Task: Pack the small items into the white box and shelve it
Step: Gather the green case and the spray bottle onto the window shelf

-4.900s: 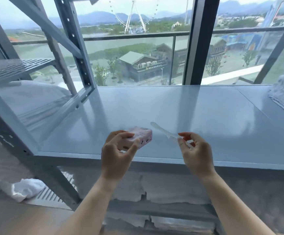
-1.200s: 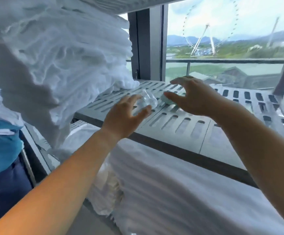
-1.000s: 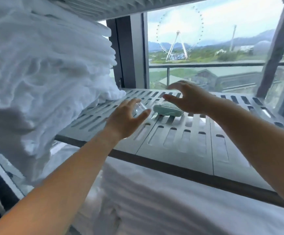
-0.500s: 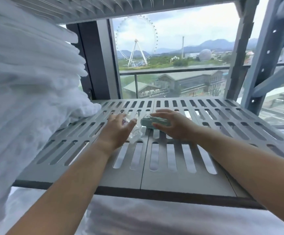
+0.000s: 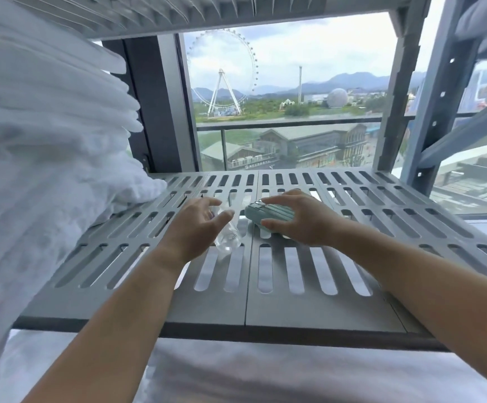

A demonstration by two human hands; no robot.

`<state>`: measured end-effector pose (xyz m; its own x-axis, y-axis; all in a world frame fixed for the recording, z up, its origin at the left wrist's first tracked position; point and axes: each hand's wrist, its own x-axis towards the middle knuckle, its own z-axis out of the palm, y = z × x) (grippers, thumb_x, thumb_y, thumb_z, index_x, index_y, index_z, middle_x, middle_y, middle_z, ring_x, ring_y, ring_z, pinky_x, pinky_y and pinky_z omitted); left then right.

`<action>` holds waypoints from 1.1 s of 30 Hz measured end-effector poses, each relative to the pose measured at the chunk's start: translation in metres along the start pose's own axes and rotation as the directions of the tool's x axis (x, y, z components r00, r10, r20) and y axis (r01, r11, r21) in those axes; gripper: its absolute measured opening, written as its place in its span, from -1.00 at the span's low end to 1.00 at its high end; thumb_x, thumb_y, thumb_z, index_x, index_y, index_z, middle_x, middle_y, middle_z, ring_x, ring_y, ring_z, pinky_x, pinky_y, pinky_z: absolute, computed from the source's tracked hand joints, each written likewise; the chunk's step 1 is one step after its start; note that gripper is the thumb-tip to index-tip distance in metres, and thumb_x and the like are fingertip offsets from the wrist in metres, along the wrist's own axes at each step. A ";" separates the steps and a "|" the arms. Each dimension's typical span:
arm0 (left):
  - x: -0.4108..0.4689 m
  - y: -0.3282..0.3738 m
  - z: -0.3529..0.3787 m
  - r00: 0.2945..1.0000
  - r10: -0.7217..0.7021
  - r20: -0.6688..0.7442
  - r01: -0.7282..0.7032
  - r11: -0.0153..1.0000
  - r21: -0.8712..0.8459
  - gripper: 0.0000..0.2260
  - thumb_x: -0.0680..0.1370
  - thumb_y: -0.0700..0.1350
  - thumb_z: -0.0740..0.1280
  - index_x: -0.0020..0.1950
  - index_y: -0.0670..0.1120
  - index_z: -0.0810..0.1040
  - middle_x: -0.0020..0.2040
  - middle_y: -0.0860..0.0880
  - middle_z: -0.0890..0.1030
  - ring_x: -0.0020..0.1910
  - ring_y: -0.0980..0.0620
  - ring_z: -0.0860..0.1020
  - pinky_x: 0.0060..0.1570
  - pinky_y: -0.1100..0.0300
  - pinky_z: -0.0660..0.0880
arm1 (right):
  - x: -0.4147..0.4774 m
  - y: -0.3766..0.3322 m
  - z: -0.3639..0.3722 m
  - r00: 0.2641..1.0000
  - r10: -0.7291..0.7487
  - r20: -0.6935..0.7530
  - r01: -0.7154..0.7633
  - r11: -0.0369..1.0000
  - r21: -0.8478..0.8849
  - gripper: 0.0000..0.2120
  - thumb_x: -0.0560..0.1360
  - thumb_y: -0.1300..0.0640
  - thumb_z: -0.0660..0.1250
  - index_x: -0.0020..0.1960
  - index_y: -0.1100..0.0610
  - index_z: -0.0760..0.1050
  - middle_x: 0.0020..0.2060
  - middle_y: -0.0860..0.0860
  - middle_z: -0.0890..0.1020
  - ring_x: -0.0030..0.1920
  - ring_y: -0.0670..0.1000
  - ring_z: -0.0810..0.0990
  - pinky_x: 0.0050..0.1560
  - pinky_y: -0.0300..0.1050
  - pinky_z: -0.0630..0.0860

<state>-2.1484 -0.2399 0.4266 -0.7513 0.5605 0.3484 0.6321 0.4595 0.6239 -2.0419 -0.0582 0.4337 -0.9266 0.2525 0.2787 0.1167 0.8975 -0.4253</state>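
Note:
A small clear plastic bottle [image 5: 228, 238] lies on the slotted grey metal shelf [image 5: 291, 303], its near end pointing toward me. My left hand [image 5: 195, 228] curls around its far half, thumb on one side and fingers on the other. Just to the right sits a teal ribbed case [image 5: 268, 214], flat on the shelf. My right hand [image 5: 303, 219] wraps over it, fingers along its far edge and thumb at its near edge. The white box is not in view.
A tall stack of folded white towels [image 5: 41, 158] fills the shelf's left side, close to my left forearm. White linen [image 5: 265, 373] lies on the level below. Another slotted shelf [image 5: 207, 10] hangs overhead. A grey upright post [image 5: 437, 91] stands at right, with a window behind.
My view has swung right and settled on this shelf. Both hands came down from above the shelf; the left now closes around the bottle and the right around the teal case.

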 end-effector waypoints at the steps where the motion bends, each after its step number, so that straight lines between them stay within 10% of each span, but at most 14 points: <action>1: -0.001 0.000 -0.001 1.000 -0.014 -0.006 0.014 1.000 -0.007 -0.61 0.50 0.11 0.28 0.26 -0.03 0.46 0.21 -0.06 0.49 0.00 0.10 0.44 -0.05 0.18 0.29 | 0.000 -0.002 0.001 1.000 -0.001 -0.002 0.001 1.000 0.010 -0.54 0.44 -0.13 0.32 0.31 -0.10 0.39 0.29 0.03 0.44 0.27 0.03 0.41 0.19 -0.13 0.30; 20: -0.006 0.003 0.001 0.993 -0.039 0.108 0.053 0.991 -0.123 -0.34 0.37 0.21 0.40 0.40 0.04 0.32 0.38 -0.07 0.41 0.31 -0.01 0.40 0.16 0.12 0.35 | 0.000 0.010 -0.014 0.982 0.189 -0.006 -0.189 0.981 0.052 -0.52 0.34 -0.08 0.43 0.24 -0.11 0.46 0.23 0.01 0.53 0.08 -0.05 0.44 0.09 -0.17 0.37; 33: -0.006 0.004 0.006 0.975 0.080 0.209 -0.043 0.984 -0.173 -0.38 0.43 -0.19 0.35 0.46 -0.04 0.23 0.43 -0.03 0.33 0.37 0.05 0.32 0.17 0.27 0.22 | -0.051 0.016 -0.026 0.967 0.241 -0.089 -0.243 0.970 -0.018 -0.48 0.37 -0.07 0.41 0.31 -0.08 0.41 0.20 0.01 0.54 0.02 -0.10 0.41 0.07 -0.16 0.38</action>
<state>-2.1407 -0.2375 0.4229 -0.6422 0.7270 0.2431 0.6218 0.3086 0.7198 -1.9831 -0.0473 0.4351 -0.8357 0.4922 0.2437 0.3450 0.8157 -0.4644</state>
